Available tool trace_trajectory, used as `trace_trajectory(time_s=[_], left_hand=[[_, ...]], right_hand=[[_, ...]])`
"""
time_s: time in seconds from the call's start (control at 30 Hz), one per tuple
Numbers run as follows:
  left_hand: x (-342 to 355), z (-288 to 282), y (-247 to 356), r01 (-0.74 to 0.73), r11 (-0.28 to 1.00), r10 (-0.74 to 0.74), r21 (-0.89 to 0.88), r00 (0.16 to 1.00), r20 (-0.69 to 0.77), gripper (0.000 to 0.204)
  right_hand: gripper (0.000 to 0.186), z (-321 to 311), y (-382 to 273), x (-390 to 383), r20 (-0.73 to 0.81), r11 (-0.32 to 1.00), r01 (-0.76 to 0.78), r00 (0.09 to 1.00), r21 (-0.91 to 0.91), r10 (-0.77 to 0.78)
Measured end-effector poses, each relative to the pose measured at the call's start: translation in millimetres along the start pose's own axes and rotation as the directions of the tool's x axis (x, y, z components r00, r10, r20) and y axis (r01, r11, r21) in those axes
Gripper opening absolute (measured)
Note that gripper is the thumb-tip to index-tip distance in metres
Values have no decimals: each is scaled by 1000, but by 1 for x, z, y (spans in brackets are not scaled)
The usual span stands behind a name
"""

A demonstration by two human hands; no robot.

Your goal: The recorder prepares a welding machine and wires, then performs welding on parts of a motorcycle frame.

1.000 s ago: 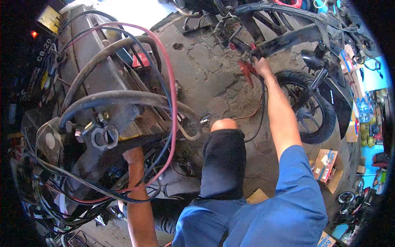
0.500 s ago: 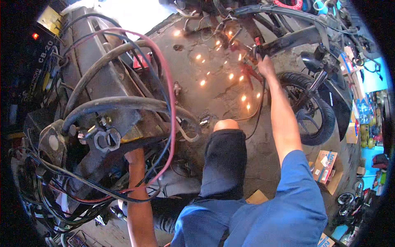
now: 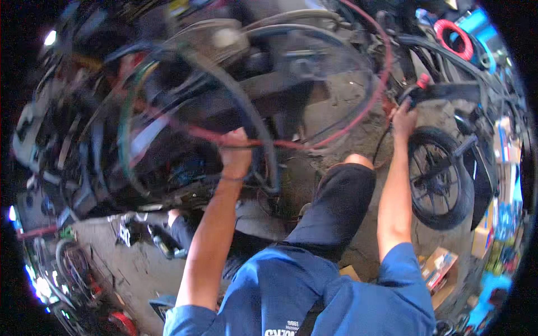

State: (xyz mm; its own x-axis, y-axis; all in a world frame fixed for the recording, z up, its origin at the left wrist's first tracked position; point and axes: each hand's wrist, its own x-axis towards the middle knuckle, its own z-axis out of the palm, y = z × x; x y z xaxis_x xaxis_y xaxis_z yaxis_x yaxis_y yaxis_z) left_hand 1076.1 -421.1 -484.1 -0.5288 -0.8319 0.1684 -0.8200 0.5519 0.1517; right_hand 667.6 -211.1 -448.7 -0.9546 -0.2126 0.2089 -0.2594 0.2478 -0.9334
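My right hand (image 3: 404, 120) is wrapped round the grip of a dark tool (image 3: 413, 94) with a red end (image 3: 423, 81). A dark cable hangs below it, and the tool looks like a welding electrode holder. To the left, my left hand (image 3: 235, 147) looks closed, in among the cables over a dark metal frame (image 3: 213, 106). A red cable (image 3: 283, 144) crosses in front of its fingers. Motion blur and that cable hide what the fingers hold, if anything.
Thick grey hoses (image 3: 224, 92) loop across the left and top. Beyond my right forearm stands a motorcycle wheel (image 3: 440, 176). Nearer lies an opened cardboard box (image 3: 440, 271). My bent knee (image 3: 353, 176) is between my arms. A red coil (image 3: 453, 40) hangs at the far right.
The view has swung left, so things appear further right. The glowing sparks over the floor are gone. My left hand, previously hidden under the frame, now shows among the cables. My right hand keeps the electrode holder.
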Motion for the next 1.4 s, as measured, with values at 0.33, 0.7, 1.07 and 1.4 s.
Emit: trace_trajectory(time_s=[0.33,0.7,1.07,1.4], left_hand=[[-154,-71,3,-61,727,45,-684,998,-41,56],[-242,-112,-146,86,803,-311,-589,904,-293,27],[-270,-36,-287,643,746,-661,-174,747,-73,36],[-273,-50,-285,696,690,-703,-198,710,47,39]], right_hand=[[43,45,1,-65,-128,968,214,964,-133,-231],[20,53,26,-79,-18,947,11,1000,320,-6],[38,48,43,-124,-39,986,-71,997,-150,66],[57,21,74,-71,347,113,346,938,-932,-11]])
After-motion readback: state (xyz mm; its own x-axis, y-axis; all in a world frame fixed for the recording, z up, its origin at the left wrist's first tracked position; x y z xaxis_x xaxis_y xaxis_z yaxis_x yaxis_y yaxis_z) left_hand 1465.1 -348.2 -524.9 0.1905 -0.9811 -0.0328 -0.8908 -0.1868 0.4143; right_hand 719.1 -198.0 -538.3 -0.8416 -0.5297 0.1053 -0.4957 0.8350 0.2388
